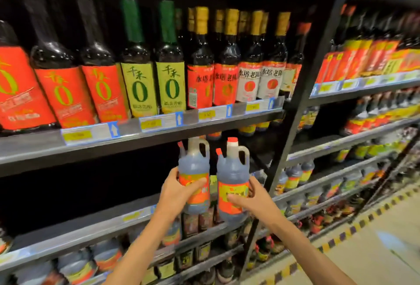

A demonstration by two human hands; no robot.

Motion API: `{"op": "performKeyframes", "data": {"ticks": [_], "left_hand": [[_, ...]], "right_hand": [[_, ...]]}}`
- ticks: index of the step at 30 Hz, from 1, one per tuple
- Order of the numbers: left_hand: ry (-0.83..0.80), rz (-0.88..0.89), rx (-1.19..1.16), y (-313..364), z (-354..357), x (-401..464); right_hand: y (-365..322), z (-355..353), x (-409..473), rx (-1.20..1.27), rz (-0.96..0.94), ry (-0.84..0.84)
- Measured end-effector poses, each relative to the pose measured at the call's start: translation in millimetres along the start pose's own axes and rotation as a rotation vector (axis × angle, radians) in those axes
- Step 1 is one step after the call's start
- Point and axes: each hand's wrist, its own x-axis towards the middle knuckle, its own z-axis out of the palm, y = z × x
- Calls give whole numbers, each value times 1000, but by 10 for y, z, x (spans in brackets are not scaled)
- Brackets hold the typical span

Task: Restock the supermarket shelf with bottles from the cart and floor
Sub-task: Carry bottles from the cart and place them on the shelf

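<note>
I hold two dark plastic jugs with handles, red caps and orange labels, upright and side by side in front of the shelving. My left hand [178, 188] grips the left jug [193, 164] around its label. My right hand [250, 196] grips the right jug [231, 171] the same way. Both jugs hover at the open front of the second shelf [95, 223], whose dark bay looks largely bare on the left. The jugs' tops reach just under the upper shelf [127, 139].
The upper shelf carries a row of tall dark glass bottles [136, 64] with red, green and white labels. Lower shelves hold more jugs [106, 255]. A black upright post [302, 85] separates a second shelving unit [363, 89] at right. Tiled floor with striped tape [354, 228] lies lower right.
</note>
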Motion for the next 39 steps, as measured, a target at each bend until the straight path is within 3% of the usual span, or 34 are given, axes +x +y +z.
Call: {"op": "performKeyframes", "data": {"ticks": [6,12,17,23,32,39], "left_hand": [[25,-21,66,-16,250,919],[60,34,134,155,567,1306],[143,-29,172,-72,749,1363],[110,-32,147,-155,872,1334],[102,-64,217,-262,898,1282],[154,-98,250,-257,981,1273]], "right_hand": [[108,-338,442,37,18,97],[155,-583,810,60,32,110],[178,-721,1167,81,23,91],[302,-813,1675,101,27,70],[447,-705,2109,-139,-67,60],[642,-633,2183,-60,-12,45]]}}
